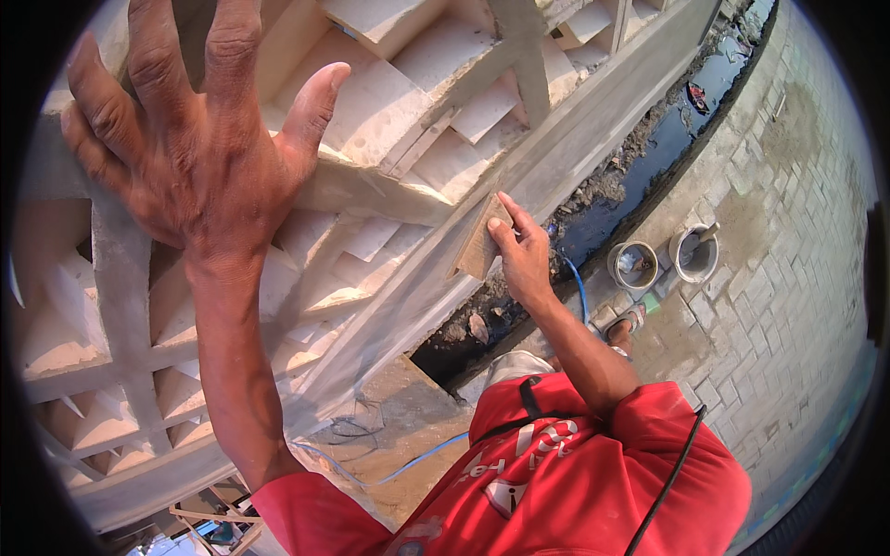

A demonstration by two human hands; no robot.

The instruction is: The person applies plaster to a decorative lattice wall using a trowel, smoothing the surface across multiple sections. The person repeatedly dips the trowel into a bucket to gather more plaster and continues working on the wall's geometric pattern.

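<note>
My left hand (209, 162) rests spread over the pale concrete lattice wall (371, 102), its fingers apart and reaching toward the top of the view. My right hand (519, 250) grips a small flat rectangular brown board (477, 241), thumb on its face and fingers along the far edge. The board is at the smooth grey band (565, 148) running along the lower edge of the lattice; whether it touches the surface I cannot tell. The lattice has angled recesses and grey ribs between them.
A narrow ditch of dark water (649, 167) runs beside the wall. On the paved path (779, 324) stand two buckets (632, 278) (705, 264), one with a handle sticking out. My sandalled foot (621, 329) is near them. A blue hose (417, 463) crosses below the wall.
</note>
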